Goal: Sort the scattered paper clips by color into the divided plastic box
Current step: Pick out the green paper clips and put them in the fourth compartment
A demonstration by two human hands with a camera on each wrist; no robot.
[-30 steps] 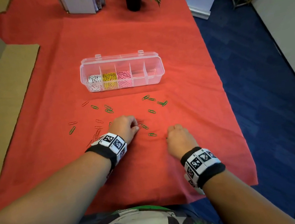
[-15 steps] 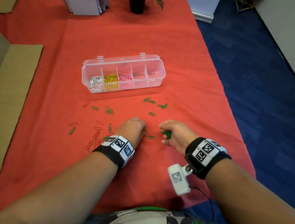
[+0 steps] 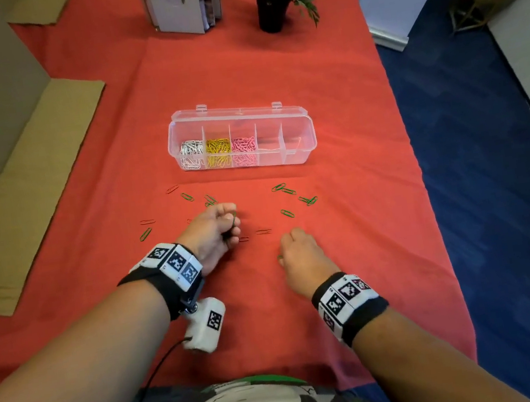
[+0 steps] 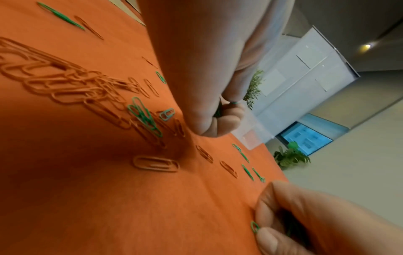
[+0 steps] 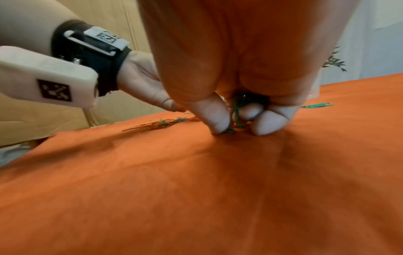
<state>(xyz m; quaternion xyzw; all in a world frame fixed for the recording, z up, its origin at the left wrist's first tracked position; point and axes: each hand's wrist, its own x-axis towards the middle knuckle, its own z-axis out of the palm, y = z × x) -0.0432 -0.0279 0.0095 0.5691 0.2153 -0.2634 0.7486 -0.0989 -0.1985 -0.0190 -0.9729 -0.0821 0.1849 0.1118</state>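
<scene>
A clear divided box (image 3: pixel 308 119) stands mid-table with white, yellow and pink clips in its three left compartments. Green paper clips (image 3: pixel 288 192) and orange paper clips (image 3: pixel 263 231) lie scattered on the red cloth in front of it. My left hand (image 3: pixel 231 224) is curled into a fist and holds green clips (image 4: pixel 234 103), just above an orange pile (image 4: pixel 65 86). My right hand (image 3: pixel 289 248) is knuckles up, its fingertips (image 5: pixel 218 120) pressed to the cloth and pinching a green clip (image 5: pixel 229 131). More green clips (image 5: pixel 240 103) sit in its palm.
A black potted plant (image 3: pixel 271 12) and a white paw-print holder (image 3: pixel 176 5) stand at the table's far end. Flat cardboard (image 3: pixel 24 173) lies along the left side. The table's right edge drops to blue carpet (image 3: pixel 490 169).
My left hand has moved forward and turned, with green clips now showing in its fist. My right hand has rolled palm-down and dropped its fingertips onto a green clip on the cloth.
</scene>
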